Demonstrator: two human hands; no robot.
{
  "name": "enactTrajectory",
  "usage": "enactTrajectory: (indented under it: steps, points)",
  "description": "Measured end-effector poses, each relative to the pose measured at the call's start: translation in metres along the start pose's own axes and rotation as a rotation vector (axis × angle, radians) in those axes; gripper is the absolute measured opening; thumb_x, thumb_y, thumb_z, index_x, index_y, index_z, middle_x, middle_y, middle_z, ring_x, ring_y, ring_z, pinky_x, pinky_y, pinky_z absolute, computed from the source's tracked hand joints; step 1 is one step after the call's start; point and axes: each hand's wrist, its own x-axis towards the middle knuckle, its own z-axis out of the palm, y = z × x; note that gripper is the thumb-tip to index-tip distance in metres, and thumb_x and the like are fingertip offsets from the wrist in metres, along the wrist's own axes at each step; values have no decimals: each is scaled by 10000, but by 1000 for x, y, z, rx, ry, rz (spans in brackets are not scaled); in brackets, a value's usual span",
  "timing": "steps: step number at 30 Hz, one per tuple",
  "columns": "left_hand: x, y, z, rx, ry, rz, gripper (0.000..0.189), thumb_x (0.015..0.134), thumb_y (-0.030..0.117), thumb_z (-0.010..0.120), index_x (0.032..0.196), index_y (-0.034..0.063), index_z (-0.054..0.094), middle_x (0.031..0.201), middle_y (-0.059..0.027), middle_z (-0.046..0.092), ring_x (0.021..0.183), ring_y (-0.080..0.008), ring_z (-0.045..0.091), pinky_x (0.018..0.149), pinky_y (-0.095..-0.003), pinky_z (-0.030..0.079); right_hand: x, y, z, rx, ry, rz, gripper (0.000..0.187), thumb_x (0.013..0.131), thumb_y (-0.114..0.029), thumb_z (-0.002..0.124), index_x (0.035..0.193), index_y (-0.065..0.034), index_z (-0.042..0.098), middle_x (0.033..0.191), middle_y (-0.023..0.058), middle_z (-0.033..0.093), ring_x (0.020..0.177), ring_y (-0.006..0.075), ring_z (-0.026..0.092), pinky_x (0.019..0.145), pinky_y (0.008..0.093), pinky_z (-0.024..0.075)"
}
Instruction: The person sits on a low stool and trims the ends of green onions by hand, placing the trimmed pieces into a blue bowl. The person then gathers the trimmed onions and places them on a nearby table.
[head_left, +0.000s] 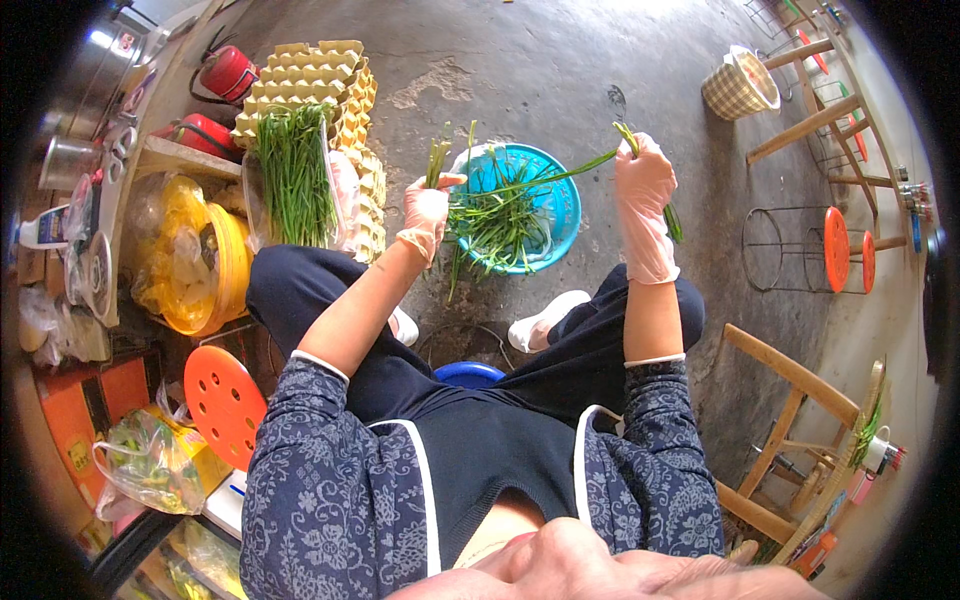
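My left hand (426, 208), in a thin clear glove, grips a small bunch of green leafy stalks (437, 161) at the left rim of a turquoise plastic basin (568, 196). Loose green leaves (504, 225) lie heaped in the basin, and some hang over its near left edge. To the right of the basin, my right hand (643, 169), gloved too, is raised and closed around several long green stalks. One long blade stretches from it back across the basin. A thick bundle of green stalks (296, 176) rests in a clear container at the left.
Stacked egg trays (307, 75) stand behind the bundle, beside red fire extinguishers (229, 73). A yellow bucket (225, 262) with plastic bags is at the left. Orange-topped stools (836, 250), wooden chair frames (791, 375) and a woven basket (739, 86) are at the right.
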Motion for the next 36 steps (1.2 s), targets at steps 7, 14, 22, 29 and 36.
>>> enactTrajectory:
  steps: [7,14,22,29,36]
  points:
    - [1,-3,-8,-78,-15,9,346,788,-137,410,863,21,708,857,-67,711,585,-74,503,530,-216,388,7,8,-4,-8,-31,72,180,816,-277,606,910,-140,676,873,115,689,791,336,666,692,434,511]
    - [-2,5,-11,-35,24,34,273,828,-119,462,851,29,690,837,-50,704,673,-85,593,555,-236,442,8,12,0,0,-39,93,192,817,-285,592,919,-148,679,888,119,690,810,346,664,702,441,507]
    - [0,6,-14,-143,73,30,218,843,-111,518,833,25,689,825,-37,693,707,-106,610,650,-216,465,13,13,-8,7,-82,156,190,811,-279,600,922,-155,692,880,125,692,808,329,666,701,425,509]
    - [-18,43,-2,5,-86,-163,81,834,146,718,848,67,721,711,38,606,627,-63,496,581,-226,370,7,16,16,944,-352,347,202,731,-200,772,849,-49,708,761,-6,669,717,105,581,705,281,464]
    - [-36,49,24,177,-317,-17,140,799,185,765,861,64,729,727,45,622,632,-51,516,588,-221,408,-44,-55,14,1200,-662,351,89,745,-114,745,792,-49,707,750,3,675,706,86,588,682,264,455]
